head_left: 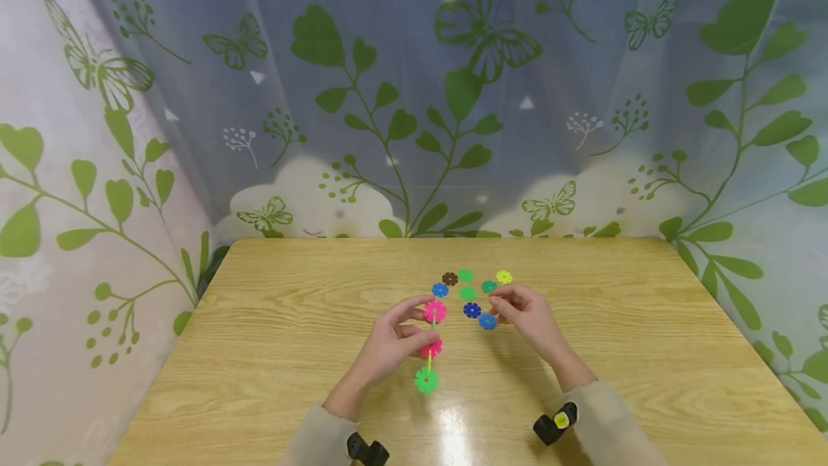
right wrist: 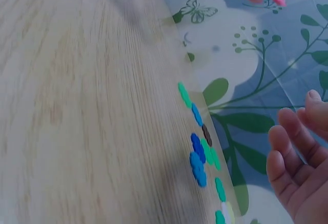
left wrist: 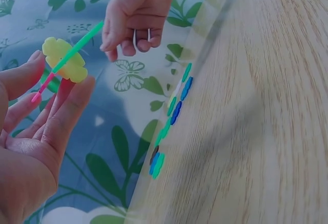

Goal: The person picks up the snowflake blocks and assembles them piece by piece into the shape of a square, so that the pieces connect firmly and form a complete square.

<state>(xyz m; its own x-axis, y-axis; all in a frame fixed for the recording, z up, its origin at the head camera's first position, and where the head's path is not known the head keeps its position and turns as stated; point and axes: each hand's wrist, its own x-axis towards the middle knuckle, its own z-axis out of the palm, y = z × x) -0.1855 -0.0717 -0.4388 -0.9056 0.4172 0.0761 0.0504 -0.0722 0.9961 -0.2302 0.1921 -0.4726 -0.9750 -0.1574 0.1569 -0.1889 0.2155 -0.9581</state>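
Note:
My left hand (head_left: 387,345) pinches a chain of interlocked notched plastic flower discs between thumb and fingers, held up over the table. From the head, a pink disc (head_left: 435,311) tops the chain and a green disc (head_left: 425,380) hangs lowest; other discs between them are slotted in crosswise. The left wrist view shows a yellow disc (left wrist: 77,73) of the chain face-on, with a green disc (left wrist: 82,44) edge-on through it. My right hand (head_left: 530,318) hovers over the loose discs, fingers loosely curled, with nothing visible in them; a blue disc (head_left: 488,321) lies just below its fingertips.
Several loose discs lie flat on the wooden table (head_left: 259,351) beyond the hands, among them a brown disc (head_left: 449,279), a dark blue disc (head_left: 472,310) and a yellow disc (head_left: 504,277). A patterned curtain (head_left: 401,92) hangs behind the table's far edge.

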